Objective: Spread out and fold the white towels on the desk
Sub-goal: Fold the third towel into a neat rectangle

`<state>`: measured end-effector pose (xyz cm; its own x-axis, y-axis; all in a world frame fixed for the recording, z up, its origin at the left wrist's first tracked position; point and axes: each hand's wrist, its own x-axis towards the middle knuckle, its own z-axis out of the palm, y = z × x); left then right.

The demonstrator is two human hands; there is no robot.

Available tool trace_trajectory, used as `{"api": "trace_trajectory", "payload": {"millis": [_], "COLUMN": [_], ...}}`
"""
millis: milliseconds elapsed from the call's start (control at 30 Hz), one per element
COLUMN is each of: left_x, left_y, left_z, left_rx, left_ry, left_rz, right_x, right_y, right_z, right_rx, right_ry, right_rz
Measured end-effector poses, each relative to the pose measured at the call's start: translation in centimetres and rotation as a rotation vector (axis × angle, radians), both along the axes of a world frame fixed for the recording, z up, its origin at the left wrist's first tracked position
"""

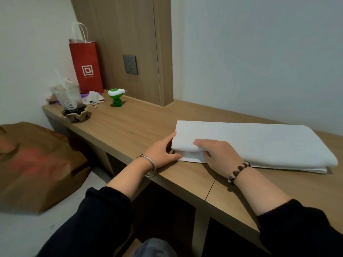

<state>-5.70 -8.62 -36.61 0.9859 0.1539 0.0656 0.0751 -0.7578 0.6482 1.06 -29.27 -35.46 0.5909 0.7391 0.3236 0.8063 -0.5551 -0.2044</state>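
Your white towel [259, 143] lies folded in several layers on the table [133, 127], right of centre, with its long side close to the front edge. Your left grip [161, 153] is released: the fingers are fairly straight and spread, they bracket the left end of the towel, and the thumb lies on the table against the bottom layer. Your right grip [219, 154] is grasping the same end: the fingers lie curled on top of the upper fold and the thumb is tucked beneath it. A metal bangle [151, 167] sits on your left wrist and a bead bracelet [238, 171] on your right.

At the far left end of the table stand a red paper bag [86, 67], a plastic cup [69, 98] with a straw and a small green object [116, 98], all well apart from the towel. A wall socket [130, 64] is set in the wooden panel behind them. A brown paper bag [33, 164] stands on the floor to the left of the table
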Motion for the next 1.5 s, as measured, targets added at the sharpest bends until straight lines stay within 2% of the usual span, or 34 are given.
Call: {"api": "trace_trajectory", "payload": {"millis": [167, 300, 400, 467, 600, 667, 800, 867, 933, 1033, 1167, 1333, 1500], "left_x": [-0.2, -0.2, -0.7, -1.1, -1.6, -2.0, -2.0, -0.9, 0.9, 4.0, 6.7, 7.3, 7.5], "left_y": [-0.1, 0.1, -0.4, -0.9, -1.5, -1.6, -3.0, -4.8, -6.9, -9.6, -11.8, -11.3, -10.1], "left_z": [-0.1, -0.3, -0.4, -0.2, 0.1, 0.3, 0.9, 1.6, 2.2, 2.6, 1.1, -0.2, 0.0], "left_rx": [0.01, 0.016, 0.194, 0.342, 0.534, 0.611, 0.662, 0.798, 0.882, 0.778, 0.553, 0.594, 0.591], "left_ry": [-0.074, -0.128, -0.265, -0.363, -0.373, -0.339, -0.371, -0.328, -0.247, -0.119, 0.109, 0.115, 0.164], "left_rz": [-0.054, -0.082, -0.089, -0.18, -0.316, -0.297, -0.165, -0.027, 0.117, 0.206, 0.094, 0.068, 0.039], "right_x": [-0.2, -0.4, -0.4, -0.5, -0.6, 0.4, 3.7, 4.0, 3.1, 1.4, 0.3, 3.4, 5.8], "right_y": [-0.8, -0.9, -0.7, -0.7, -1.7, -3.7, -9.7, -10.3, -9.1, -7.6, -7.4, -5.8, -4.3], "right_z": [-0.2, -0.7, -0.7, -0.6, -0.7, -0.6, 0.0, 0.0, 0.0, -0.1, 0.5, 2.1, 0.3], "right_rx": [0.127, 0.025, -0.018, -0.065, -0.18, -0.231, -0.316, -0.305, -0.283, -0.254, -0.136, -0.017, -0.263], "right_ry": [-0.034, 0.033, 0.034, 0.009, 0.041, 0.088, 0.142, 0.143, 0.121, 0.081, 0.045, 0.124, 0.181], "right_rz": [0.043, 0.055, 0.042, 0.039, 0.007, -0.125, -0.593, -0.645, -0.583, -0.513, -0.517, -0.671, -0.512]}}
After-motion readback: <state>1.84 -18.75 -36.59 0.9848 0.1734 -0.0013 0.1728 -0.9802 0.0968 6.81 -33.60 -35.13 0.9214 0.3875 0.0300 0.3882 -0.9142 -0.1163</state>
